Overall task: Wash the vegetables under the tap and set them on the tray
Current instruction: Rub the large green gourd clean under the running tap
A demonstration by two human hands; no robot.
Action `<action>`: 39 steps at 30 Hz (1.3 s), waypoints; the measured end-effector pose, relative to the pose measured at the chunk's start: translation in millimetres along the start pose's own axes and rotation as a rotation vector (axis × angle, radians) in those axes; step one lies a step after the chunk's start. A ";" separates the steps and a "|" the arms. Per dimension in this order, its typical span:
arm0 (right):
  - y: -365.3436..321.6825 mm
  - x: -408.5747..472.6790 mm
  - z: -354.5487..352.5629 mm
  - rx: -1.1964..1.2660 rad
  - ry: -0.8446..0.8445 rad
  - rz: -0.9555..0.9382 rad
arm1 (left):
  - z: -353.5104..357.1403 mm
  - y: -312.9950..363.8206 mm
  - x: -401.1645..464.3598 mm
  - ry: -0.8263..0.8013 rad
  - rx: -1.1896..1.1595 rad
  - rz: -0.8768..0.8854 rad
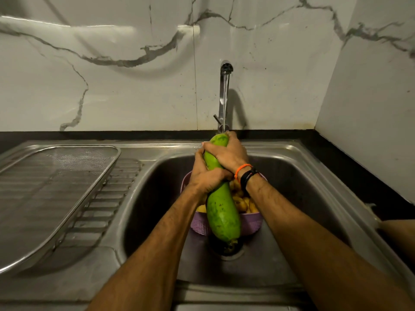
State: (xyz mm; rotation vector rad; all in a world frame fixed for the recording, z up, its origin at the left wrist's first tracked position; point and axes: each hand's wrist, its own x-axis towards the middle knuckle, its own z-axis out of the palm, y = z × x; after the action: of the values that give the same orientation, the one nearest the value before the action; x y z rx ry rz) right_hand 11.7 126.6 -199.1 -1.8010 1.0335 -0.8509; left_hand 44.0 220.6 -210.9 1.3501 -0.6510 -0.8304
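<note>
Bottle gourd (222, 212) held lengthwise over sink basin (303, 187), far tip under running tap (225, 95). My right hand (226, 153) grasps its upper part; left hand (207, 176) wraps mid-body. Lilac colander (252, 223) of potatoes (241, 202) beneath. Mesh tray (56, 189) on left drainboard.
</note>
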 end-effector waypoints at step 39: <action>29.2 4.4 -29.2 0.533 0.026 0.265 | -14.7 -1.2 7.8 -0.005 0.406 -0.032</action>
State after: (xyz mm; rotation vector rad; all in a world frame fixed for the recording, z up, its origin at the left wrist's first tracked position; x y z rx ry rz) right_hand -20.3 104.5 -213.7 -1.1812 0.9267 -0.8835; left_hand 60.2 222.5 -214.4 1.7279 -0.8343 -0.7513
